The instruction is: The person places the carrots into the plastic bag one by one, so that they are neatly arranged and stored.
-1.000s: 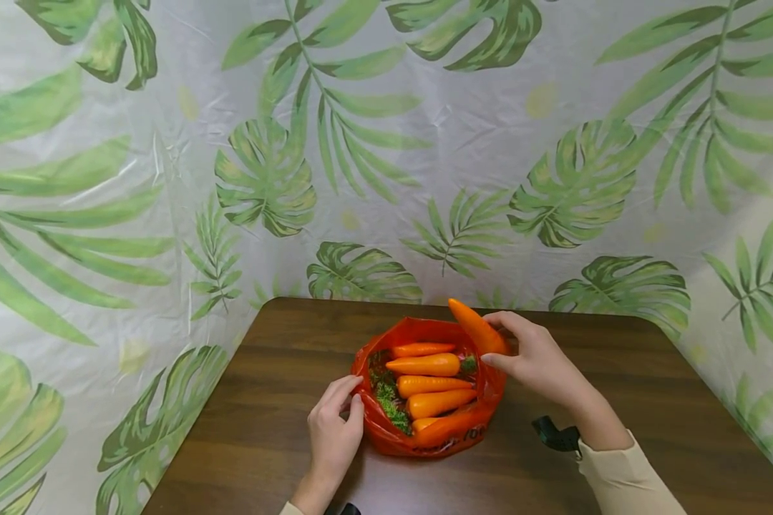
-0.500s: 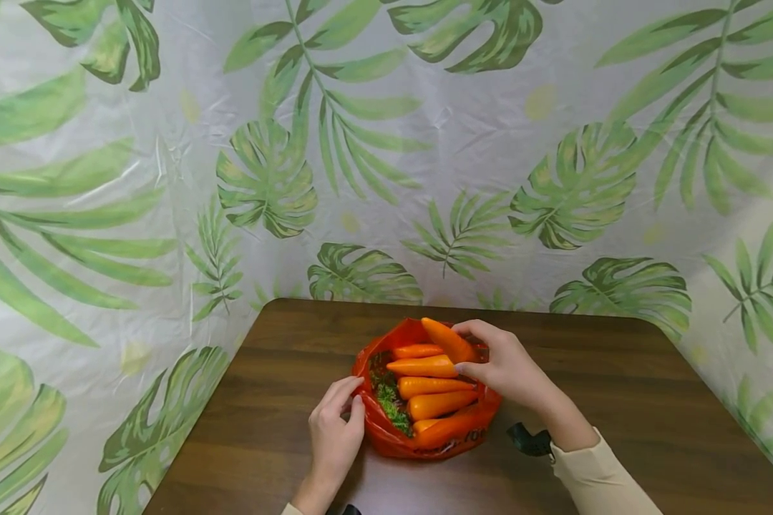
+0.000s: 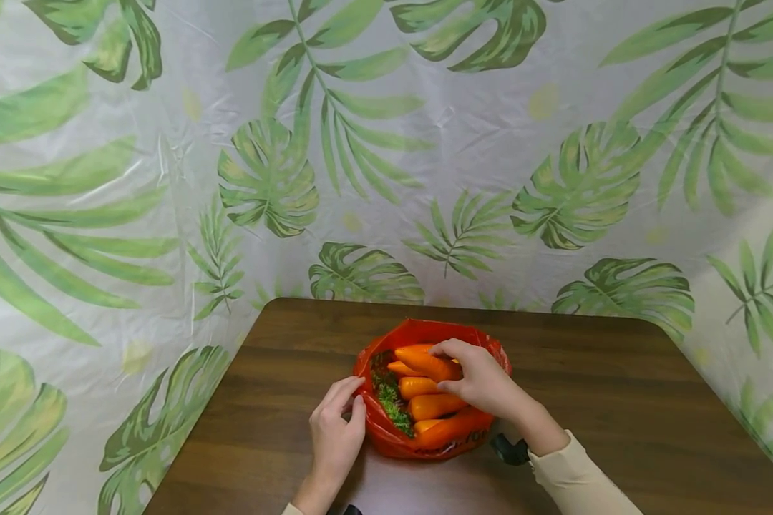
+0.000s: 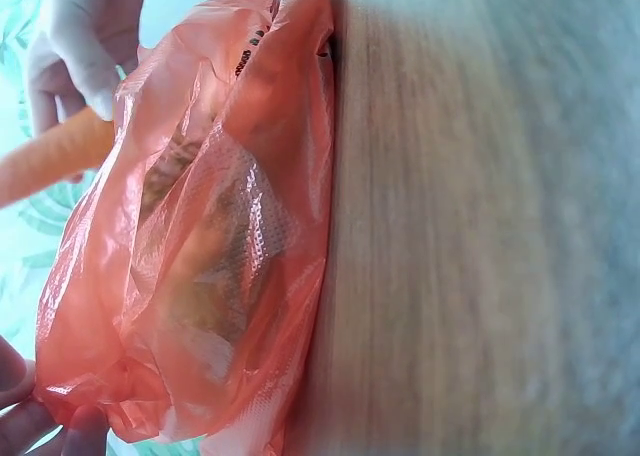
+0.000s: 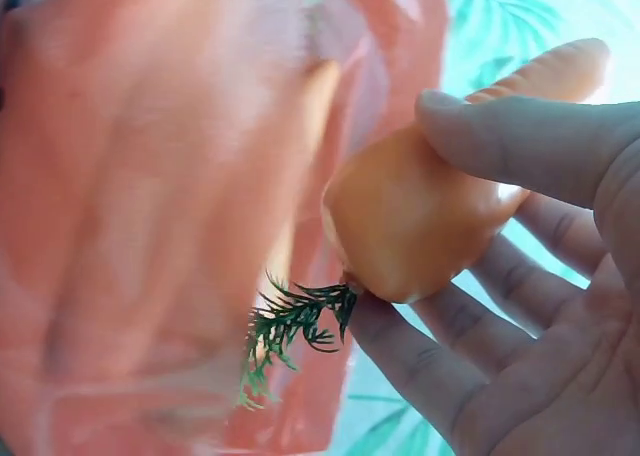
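Note:
A red plastic bag stands with its mouth open, and several orange carrots lie side by side in it. Green leafy tops show along the bag's left inside. My right hand holds one more carrot over the others, thumb on one side and fingers on the other. Its tip points left in the head view, and a small dark green sprig hangs from its thick end. At the left rim, my left hand pinches the bag's edge between thumb and fingers.
The bag rests on a dark brown wooden table with rounded far corners. Behind the table hangs a pale sheet with a green leaf print. A black wrist device sits by the right sleeve.
My right hand has carried the carrot left and down, from above the bag's right rim to over the other carrots. The left hand has stayed at the left rim.

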The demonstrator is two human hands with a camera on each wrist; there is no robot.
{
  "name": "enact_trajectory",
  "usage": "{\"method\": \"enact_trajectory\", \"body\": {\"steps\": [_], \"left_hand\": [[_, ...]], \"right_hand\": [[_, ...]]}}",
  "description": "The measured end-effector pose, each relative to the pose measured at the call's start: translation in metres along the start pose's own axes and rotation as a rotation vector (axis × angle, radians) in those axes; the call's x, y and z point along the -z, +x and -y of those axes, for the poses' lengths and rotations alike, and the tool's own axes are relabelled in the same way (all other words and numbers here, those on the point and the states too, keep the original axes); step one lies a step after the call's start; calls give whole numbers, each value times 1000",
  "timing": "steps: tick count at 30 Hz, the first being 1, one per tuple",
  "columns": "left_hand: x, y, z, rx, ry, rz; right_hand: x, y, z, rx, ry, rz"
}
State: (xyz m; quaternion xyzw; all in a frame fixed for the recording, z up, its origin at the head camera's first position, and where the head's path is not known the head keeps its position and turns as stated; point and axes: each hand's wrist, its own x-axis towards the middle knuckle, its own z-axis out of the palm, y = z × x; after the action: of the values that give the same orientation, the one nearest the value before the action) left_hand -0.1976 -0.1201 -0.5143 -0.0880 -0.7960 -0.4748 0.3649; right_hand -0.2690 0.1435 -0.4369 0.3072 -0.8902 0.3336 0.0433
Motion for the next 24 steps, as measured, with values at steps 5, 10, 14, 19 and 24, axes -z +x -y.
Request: {"method": "enact_trajectory", "body": {"steps": [5, 10, 14, 19, 24], "left_hand": [[0, 1, 0, -21, 1, -13], [-1, 0, 1, -51, 14, -30], [-2, -1, 1, -47, 13, -31], [-2, 0, 1, -55, 10, -32], [-1, 1, 1, -47, 5, -26]], "right_hand": [[-9, 1, -7, 4, -61, 18], [-15, 0, -14, 6, -154, 38], [-18, -1, -17, 25, -250, 35], [-20, -1, -20, 53, -377, 27], [-21, -2, -22, 99, -442, 25]]}}
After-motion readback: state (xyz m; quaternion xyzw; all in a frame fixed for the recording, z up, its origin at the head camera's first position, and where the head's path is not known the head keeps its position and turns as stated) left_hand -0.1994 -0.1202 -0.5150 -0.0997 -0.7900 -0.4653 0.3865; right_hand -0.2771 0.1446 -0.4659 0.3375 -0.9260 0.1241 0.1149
